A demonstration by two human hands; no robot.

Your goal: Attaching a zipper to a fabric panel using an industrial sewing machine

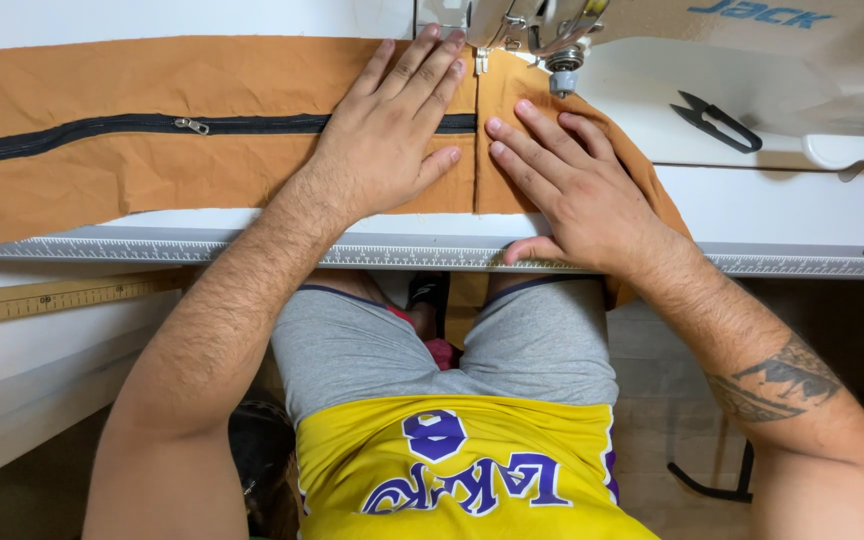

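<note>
Both hands lie flat and open on the brown fabric [202,80]: the left hand [392,130] presses beside the black zipper [132,126], the right hand [567,190] holds the folded end near the bench [772,215] edge. The cloth sits just before the sewing machine's presser foot [482,55], so feeding appears underway. Steady, even guiding along the zipper seems needed next.

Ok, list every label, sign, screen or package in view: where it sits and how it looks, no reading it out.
Logo on the sewing machine: top right on the cream arm, blue slanted lettering.
Ruler strip: along the table's front edge, long, pale grey, fine black marks.
Wooden ruler: lower left, long, yellowish, dark marks.
Shirt print: bottom centre, purple on yellow.
No screens or packages.
</note>
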